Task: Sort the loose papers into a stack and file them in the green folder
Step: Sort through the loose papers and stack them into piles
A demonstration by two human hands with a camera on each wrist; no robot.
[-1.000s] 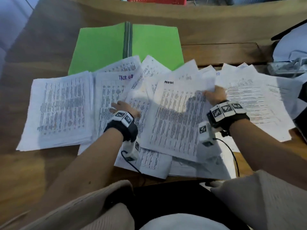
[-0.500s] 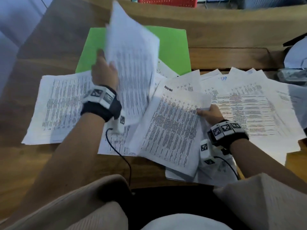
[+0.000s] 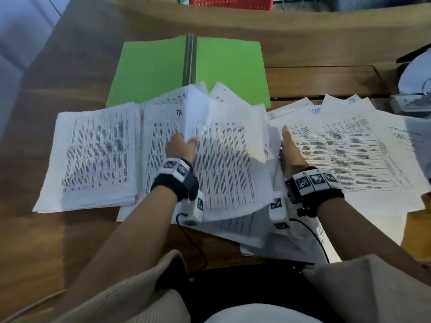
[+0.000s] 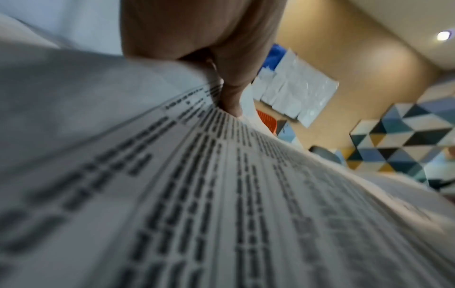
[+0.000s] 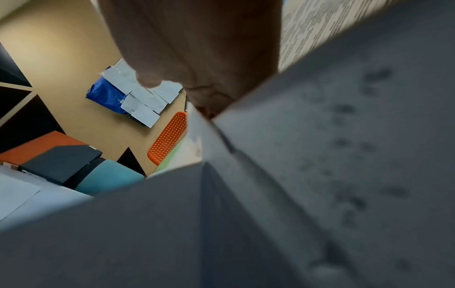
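The green folder [image 3: 154,71] lies open on the desk's far side. A squared stack of printed sheets [image 3: 93,157] sits at the left. My left hand [image 3: 182,145] pinches a sheaf of printed papers [image 3: 231,164] at its left edge, low over the middle pile. In the left wrist view the thumb [image 4: 229,93] presses on the top sheet [image 4: 221,204]. My right hand [image 3: 289,148] stands on edge against the sheaf's right side, thumb straight; sheets [image 5: 332,155] hide its fingers. More loose papers [image 3: 354,155] fan out to the right.
The wooden desk [image 3: 46,241] has a raised ledge along the back, with a red basket [image 3: 231,2] behind it. White and dark objects [image 3: 417,75] crowd the far right edge. Some sheets [image 3: 291,243] overhang the front edge near my lap.
My left hand, which held a sheaf raised in front of the folder half a second ago, has brought it down onto the middle pile. My right hand has shifted to the sheaf's right side.
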